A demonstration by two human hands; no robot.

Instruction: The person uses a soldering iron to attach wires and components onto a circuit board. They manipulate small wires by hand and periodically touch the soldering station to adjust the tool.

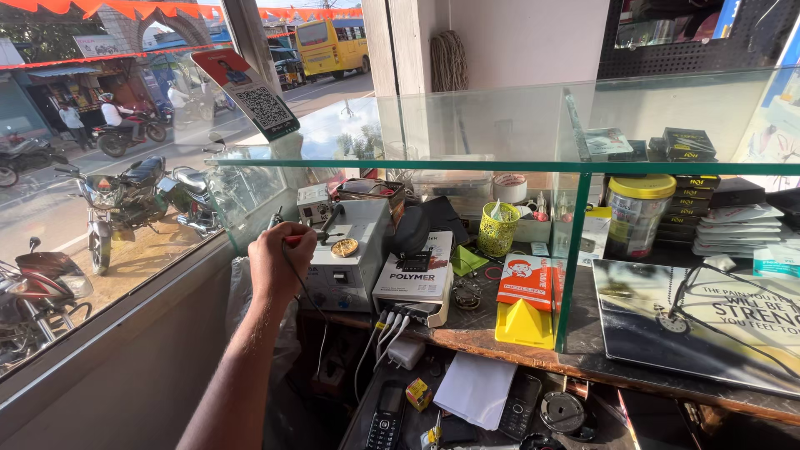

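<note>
— Motorbikes outside the window on the left, parked by the road. What comes next, moving right?

— The left hand, reaching up from the lower left. It is closed around a soldering iron handle, red at the end that shows, with a dark cord running down from the fist. The right hand is out of view.

— And where is the iron itself?

— Held in that fist, just in front of the grey soldering station on the bench. The station has a round brass tip cleaner on top. I cannot tell whether the tip touches anything; the hand hides it.

— Right of the station?

— A white box lying flat, touching the station's side, with white cables plugged in below its front edge. Then a yellow-green mesh cup, an orange box and a yellow pyramid-shaped stand just in front of it.

— Further right?

— Behind a glass divider, a jar with a yellow lid, and a laptop lying closed with a black cable across it.

— Below the bench?

— A lower shelf with two keypad phones, well apart, and a white sheet between them.
</note>
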